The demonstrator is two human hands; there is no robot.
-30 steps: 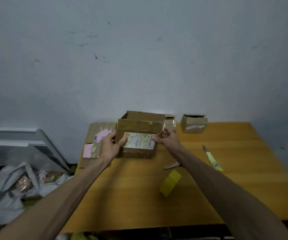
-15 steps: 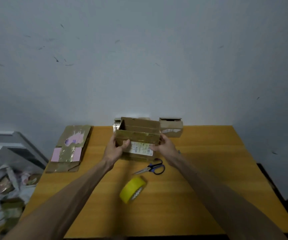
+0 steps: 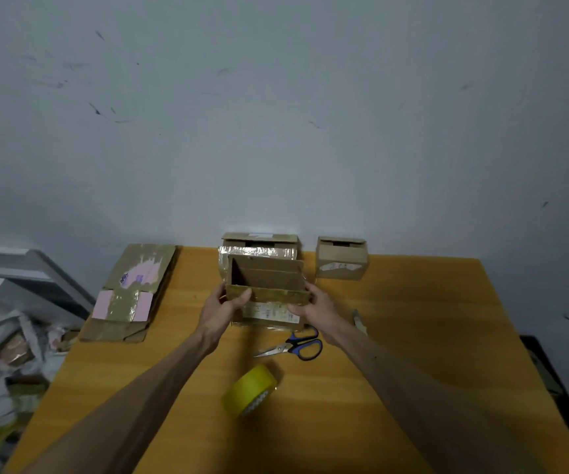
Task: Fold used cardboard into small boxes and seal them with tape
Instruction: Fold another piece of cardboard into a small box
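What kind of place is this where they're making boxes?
Probably a plain spare room or storeroom used for packing: an orange wooden table against a scuffed grey wall, with a yellow tape roll, blue-handled scissors and an open brown cardboard box on it.

Box [image 3: 269, 278], between the fingers [image 3: 242, 297]: brown, white label. Tape roll [image 3: 249, 390]: yellow. Scissors [image 3: 305, 347]: blue handles. Table [image 3: 413, 336]: orange woodgrain. Flattened cardboard [image 3: 129, 295], left of the fingers: brown, pink patches.

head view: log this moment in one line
left hand: grips open brown cardboard box left side; right hand: grips its right side; yellow tape roll: idle on wooden table; blue-handled scissors: idle beside box
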